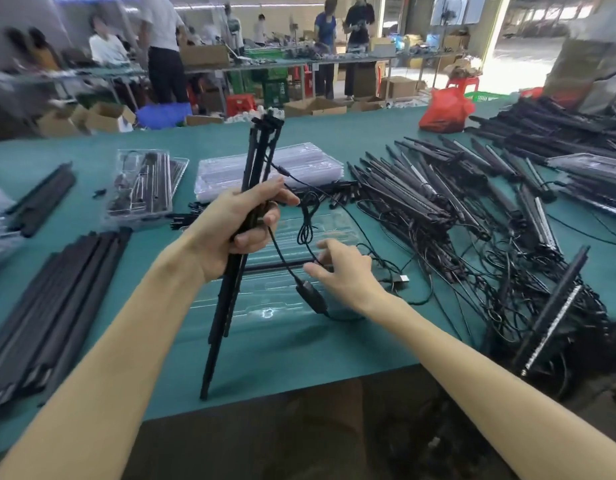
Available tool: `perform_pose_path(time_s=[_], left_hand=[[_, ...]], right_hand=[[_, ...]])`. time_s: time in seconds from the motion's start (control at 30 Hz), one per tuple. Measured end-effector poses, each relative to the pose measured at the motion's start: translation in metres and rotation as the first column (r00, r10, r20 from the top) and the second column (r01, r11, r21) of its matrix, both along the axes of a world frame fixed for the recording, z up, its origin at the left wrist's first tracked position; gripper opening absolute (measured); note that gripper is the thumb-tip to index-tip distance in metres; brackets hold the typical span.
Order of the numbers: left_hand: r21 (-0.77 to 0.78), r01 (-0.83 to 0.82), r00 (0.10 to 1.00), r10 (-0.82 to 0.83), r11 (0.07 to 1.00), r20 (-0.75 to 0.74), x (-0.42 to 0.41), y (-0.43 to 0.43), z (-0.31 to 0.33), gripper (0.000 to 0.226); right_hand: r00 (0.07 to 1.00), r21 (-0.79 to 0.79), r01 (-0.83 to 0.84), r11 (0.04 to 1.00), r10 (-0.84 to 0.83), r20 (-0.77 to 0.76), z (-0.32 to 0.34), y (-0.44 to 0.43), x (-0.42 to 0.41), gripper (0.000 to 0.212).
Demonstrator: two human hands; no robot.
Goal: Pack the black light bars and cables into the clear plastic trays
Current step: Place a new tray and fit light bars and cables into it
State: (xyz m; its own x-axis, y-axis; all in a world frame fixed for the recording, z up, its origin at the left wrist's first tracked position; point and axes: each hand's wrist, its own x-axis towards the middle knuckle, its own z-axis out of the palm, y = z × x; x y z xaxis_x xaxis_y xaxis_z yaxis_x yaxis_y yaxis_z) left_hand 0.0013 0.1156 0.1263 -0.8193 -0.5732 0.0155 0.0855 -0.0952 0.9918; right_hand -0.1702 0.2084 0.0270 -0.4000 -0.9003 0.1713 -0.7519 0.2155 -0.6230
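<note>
My left hand (237, 225) grips a bundle of black light bars (256, 161) held nearly upright above the green table, their lower ends splayed toward the near edge. Black cables (308, 220) hang from the bundle, with an inline controller (311, 297) dangling low. A clear plastic tray (265, 306) lies flat under both hands with one black bar (282, 265) lying in it. My right hand (344, 271) reaches over the tray, fingers curled at the cable beside that bar.
A stack of clear trays (230, 174) sits behind, and a filled tray (143, 185) to its left. Black bars lie piled at the left (50, 306). A large tangle of bars and cables (472, 209) covers the right. A red bag (445, 110) stands far right.
</note>
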Motion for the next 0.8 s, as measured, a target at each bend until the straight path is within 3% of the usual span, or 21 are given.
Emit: perform_pose_path(time_s=[0.1, 0.27, 0.33, 0.43, 0.53, 0.6, 0.73, 0.8], left_hand=[[-0.026, -0.006, 1.000, 0.007, 1.000, 0.031, 0.010, -0.004, 0.000, 0.034], [-0.038, -0.173, 0.981, 0.176, 0.984, 0.086, 0.022, -0.016, 0.002, 0.039], [-0.007, -0.249, 0.966, 0.249, 0.968, 0.074, 0.025, -0.023, 0.003, 0.036], [-0.011, -0.329, 0.943, 0.329, 0.944, 0.043, 0.029, -0.032, 0.005, 0.029], [-0.021, -0.354, 0.935, 0.354, 0.935, -0.006, 0.031, -0.036, 0.006, 0.030], [-0.064, -0.343, 0.939, 0.342, 0.937, -0.024, 0.029, -0.034, 0.008, 0.032], [-0.217, -0.328, 0.942, 0.336, 0.919, -0.003, 0.021, -0.023, 0.018, 0.039], [-0.305, -0.303, 0.946, 0.323, 0.903, 0.014, 0.015, -0.016, 0.028, 0.045]], right_hand=[[1.000, -0.185, -0.007, 0.983, 0.005, -0.011, -0.010, 0.000, 0.001, 0.015], [0.933, -0.324, 0.081, 0.942, 0.043, 0.356, 0.003, 0.001, -0.019, 0.020], [0.845, -0.309, 0.213, 0.927, -0.016, 0.535, 0.015, -0.003, -0.038, 0.019], [0.594, -0.254, 0.430, 0.866, -0.060, 0.802, 0.029, -0.005, -0.067, 0.019], [0.470, -0.223, 0.548, 0.806, -0.077, 0.879, 0.030, -0.005, -0.090, 0.017], [0.449, -0.204, 0.581, 0.788, -0.101, 0.888, 0.024, -0.003, -0.098, 0.019], [0.534, -0.164, 0.540, 0.826, -0.185, 0.825, 0.010, -0.001, -0.103, 0.019], [0.559, -0.159, 0.520, 0.839, -0.194, 0.806, 0.005, 0.000, -0.103, 0.042]])
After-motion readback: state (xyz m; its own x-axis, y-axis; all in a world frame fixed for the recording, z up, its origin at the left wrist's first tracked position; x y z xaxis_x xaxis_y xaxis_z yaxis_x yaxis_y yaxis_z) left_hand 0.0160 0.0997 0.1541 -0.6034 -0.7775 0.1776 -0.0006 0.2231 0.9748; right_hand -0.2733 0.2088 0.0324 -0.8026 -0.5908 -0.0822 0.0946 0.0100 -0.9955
